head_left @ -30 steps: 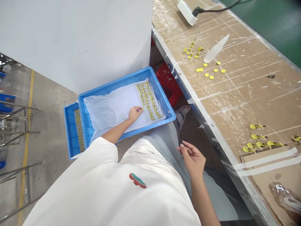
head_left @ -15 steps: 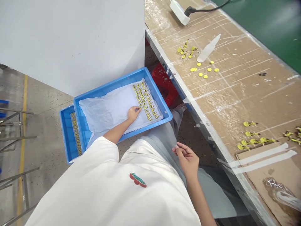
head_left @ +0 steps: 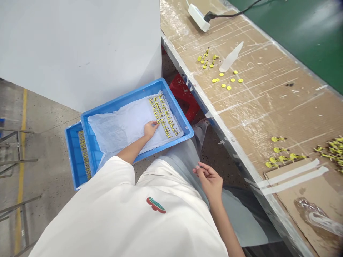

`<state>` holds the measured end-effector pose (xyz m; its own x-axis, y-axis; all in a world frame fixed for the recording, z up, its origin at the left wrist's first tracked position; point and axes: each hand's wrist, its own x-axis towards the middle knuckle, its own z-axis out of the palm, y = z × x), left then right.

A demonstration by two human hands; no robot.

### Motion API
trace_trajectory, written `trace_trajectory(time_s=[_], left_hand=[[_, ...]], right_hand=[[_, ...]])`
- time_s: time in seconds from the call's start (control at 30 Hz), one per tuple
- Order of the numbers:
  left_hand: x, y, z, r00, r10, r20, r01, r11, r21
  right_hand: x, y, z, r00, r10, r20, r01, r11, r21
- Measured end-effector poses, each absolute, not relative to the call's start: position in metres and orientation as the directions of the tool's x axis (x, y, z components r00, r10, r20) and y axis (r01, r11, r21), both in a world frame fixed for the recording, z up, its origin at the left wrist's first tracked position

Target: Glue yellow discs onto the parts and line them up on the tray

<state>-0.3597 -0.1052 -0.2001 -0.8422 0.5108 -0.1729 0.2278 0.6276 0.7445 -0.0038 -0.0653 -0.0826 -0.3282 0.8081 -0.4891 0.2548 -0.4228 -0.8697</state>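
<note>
My left hand (head_left: pixel 150 129) reaches into a blue tray (head_left: pixel 124 95) and pinches a small yellow-and-black figure (head_left: pixel 158 121) at the near end of a short row. Rows of similar yellow-and-black figures (head_left: pixel 166 116) lie beside it on a thin white sheet (head_left: pixel 128 119) lining the tray. Over my lap, close to the workbench edge, hangs my right hand (head_left: pixel 211 180). Its fingers are curled together with the thumb, and nothing shows between them.
A second blue tray (head_left: pixel 72 151) with figures sits under the first. On the cardboard-covered workbench (head_left: pixel 257 117) are yellow discs (head_left: pixel 233 80), a white pointed bottle (head_left: pixel 232 57), a power strip (head_left: pixel 198 17) and a pile of figures (head_left: pixel 336 150). A red stool (head_left: pixel 184 96) stands below.
The view has shifted slightly, bringing more of the figure pile at the right into sight. My left hand stays at the same row; my right hand has barely moved.
</note>
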Motion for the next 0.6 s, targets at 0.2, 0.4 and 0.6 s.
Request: trace_trajectory(time_s=[0.2, 0.4, 0.6], left_hand=[[-0.359, -0.104, -0.192, -0.847, 0.491, -0.201, 0.175, 0.616, 0.768], [-0.353, -0.111, -0.178, -0.881, 0.446, -0.156, 0.136, 0.556, 0.82], [-0.339, -0.114, -0.162, -0.896, 0.435, -0.084, 0.112, 0.406, 0.907]], right_hand=[[0.002, -0.066, -0.077, -0.33, 0.872, -0.361, 0.28, -0.275, -0.92], [0.035, -0.039, -0.049, -0.001, 0.964, 0.266, 0.48, 0.233, -0.846], [0.08, 0.025, -0.022, 0.073, 0.908, 0.413, 0.857, 0.155, -0.492]])
